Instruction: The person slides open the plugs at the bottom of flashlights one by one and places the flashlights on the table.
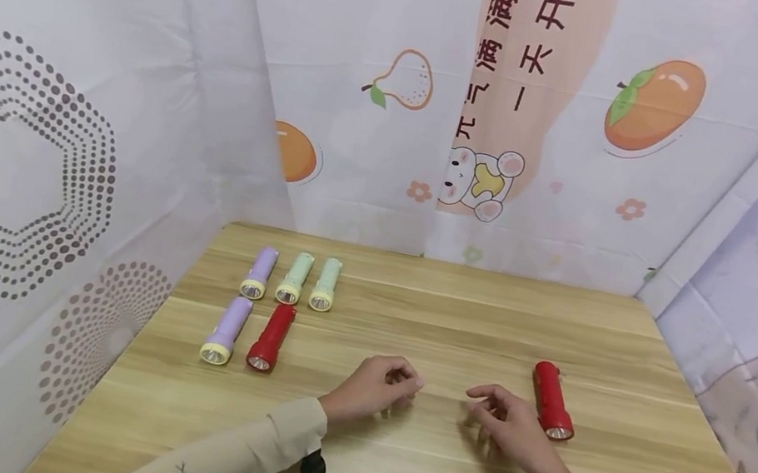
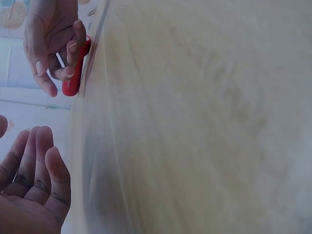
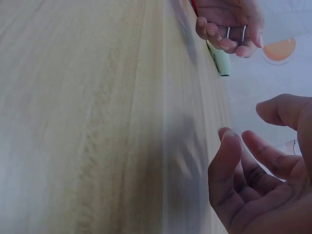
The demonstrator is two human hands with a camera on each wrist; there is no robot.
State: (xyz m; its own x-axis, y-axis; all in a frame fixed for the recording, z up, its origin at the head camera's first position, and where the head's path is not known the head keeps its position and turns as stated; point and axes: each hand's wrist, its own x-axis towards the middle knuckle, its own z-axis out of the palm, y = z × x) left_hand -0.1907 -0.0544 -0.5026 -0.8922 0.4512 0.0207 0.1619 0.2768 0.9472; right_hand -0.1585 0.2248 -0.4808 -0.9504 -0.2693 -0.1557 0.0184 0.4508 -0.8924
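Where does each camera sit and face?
Head: on the head, facing forward and down at the table; left hand, right hand, sleeves show.
Left wrist: on that wrist, facing rightward over the table; both hands show.
Right wrist: on that wrist, facing leftward; both hands show.
Head and left wrist share the red flashlight by the right hand.

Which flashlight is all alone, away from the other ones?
The red flashlight on the table's right side. The other five flashlights, including a second red one, lie grouped on the left.
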